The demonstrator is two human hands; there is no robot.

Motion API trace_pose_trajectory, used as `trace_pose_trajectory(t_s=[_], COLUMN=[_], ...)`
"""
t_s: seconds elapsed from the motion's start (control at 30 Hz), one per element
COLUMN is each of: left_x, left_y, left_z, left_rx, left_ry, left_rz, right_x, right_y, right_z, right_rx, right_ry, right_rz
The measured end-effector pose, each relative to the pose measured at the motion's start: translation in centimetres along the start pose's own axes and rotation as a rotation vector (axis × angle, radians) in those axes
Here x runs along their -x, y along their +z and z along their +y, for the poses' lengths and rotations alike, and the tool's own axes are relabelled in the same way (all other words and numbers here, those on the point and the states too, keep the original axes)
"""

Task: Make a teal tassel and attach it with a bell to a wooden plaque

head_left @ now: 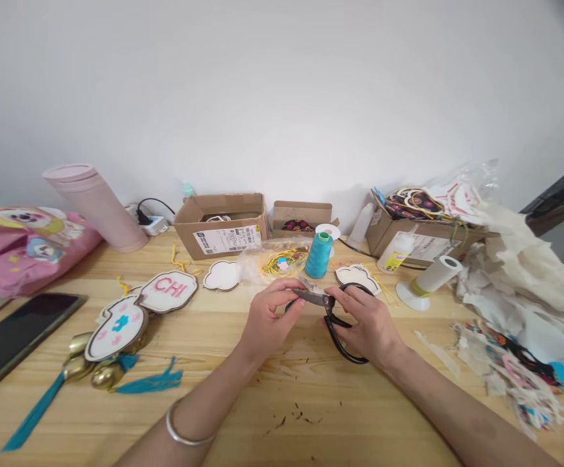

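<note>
My right hand (367, 324) grips black-handled scissors (329, 316), with the blades pointing left toward my other hand. Fingers and thumb of my left hand (275, 314) are pinched together at the blade tips. What they hold is mostly hidden; a pale, greyish bit shows by the blades, and a speck of teal shows at the fingers. Just behind both hands stands a cone of teal thread (319, 256). A white cloud-shaped patch (358, 279) lies beyond my right hand, and another cloud-shaped patch (222, 275) lies farther left.
Embroidered patches (168, 292), brass bells (107, 375) and teal tassels (150, 383) lie left, near a phone (19, 331). Cardboard boxes (221, 237) and a glue bottle (397, 251) line the back. Fabric scraps (515, 383) lie right; dark clippings (294, 415) dot the front.
</note>
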State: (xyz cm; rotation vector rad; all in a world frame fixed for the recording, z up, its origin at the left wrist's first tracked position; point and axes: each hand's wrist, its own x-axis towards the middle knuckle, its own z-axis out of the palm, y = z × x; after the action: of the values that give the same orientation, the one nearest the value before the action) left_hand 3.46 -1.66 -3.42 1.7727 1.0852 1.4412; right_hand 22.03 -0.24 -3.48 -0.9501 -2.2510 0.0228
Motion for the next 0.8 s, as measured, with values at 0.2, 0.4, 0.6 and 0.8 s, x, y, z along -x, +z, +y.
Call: trace_pose_trajectory(t_s=[0.2, 0.4, 0.6, 0.8], left_x=[0.0, -0.1, -0.2, -0.3], left_y=[0.0, 0.0, -0.1, -0.2], left_z=[0.2, 0.1, 0.4, 0.1], left_rx=[0.022, 0.001, 0.026, 0.102], left_ry=[-0.018, -0.006, -0.010, -0.058], left_rz=[0.007, 0.032, 0.045, 0.058], right_x=[0.1, 0.3, 0.3, -0.7], right_y=[-0.1, -0.1, -0.5, -1.1], right_z=[0.1, 0.3, 0.6, -0.1], right_rx=[0.030, 0.043, -0.159, -0.710], right_ry=[0.013, 0.054, 0.280, 0.583], right_rz=[0.001, -0.052, 0.056, -0.015])
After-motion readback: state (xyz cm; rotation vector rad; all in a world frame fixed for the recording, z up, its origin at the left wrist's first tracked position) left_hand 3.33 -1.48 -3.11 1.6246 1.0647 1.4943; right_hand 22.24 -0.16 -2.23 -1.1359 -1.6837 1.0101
